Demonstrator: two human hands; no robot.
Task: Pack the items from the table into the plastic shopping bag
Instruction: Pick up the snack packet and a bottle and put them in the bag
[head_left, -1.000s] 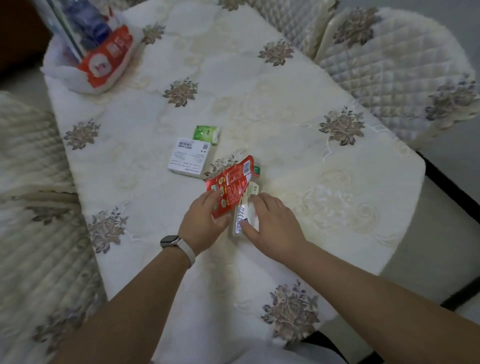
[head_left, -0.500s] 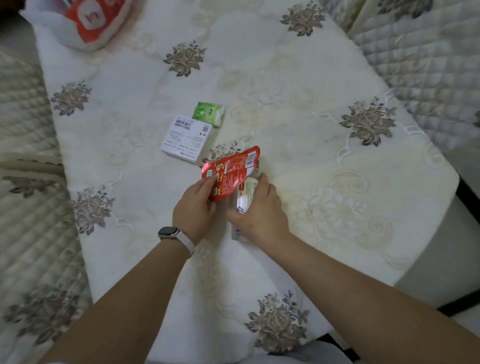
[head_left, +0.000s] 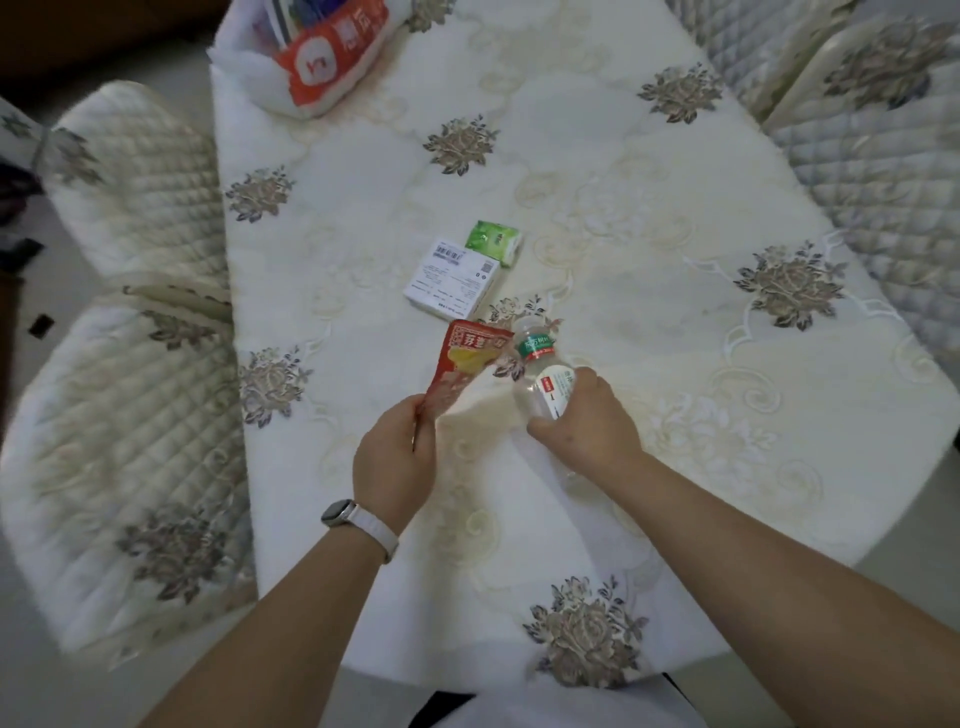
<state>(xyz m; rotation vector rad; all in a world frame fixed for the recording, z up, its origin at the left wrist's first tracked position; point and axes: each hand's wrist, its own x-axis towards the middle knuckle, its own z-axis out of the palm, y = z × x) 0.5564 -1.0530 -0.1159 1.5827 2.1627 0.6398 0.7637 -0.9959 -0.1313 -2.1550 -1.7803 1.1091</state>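
Raised since half a second ago: small clear plastic water bottle (head_left: 540, 374) with white cap, green neck band and white-and-red label, earlier lying flat under the fingers, now tilted with cap end pointing toward the white rectangular cardboard box (head_left: 452, 278). Gripped round its lower body by right hand (head_left: 587, 421), fingers and thumb curled about it. Turned as well: flat red foil snack packet (head_left: 462, 364), now showing a yellow picture and pale lettering, motion-blurred, pinched at its near end by left hand (head_left: 395, 462), just on the near side of the box. White-strapped watch (head_left: 340, 514) on the left wrist.

Elsewhere in the head view: box printed with barcode and fine text, flat on cream flower-embroidered tablecloth (head_left: 623, 208). Against the box's far right corner, small green-and-white tissue pack (head_left: 493, 241). Well beyond the box, at the far left table corner, white plastic shopping bag (head_left: 322, 57) with orange-red panel, mouth open, blue-and-white packs inside. Left of the box, off the table, quilted cream chair covers (head_left: 130, 171).
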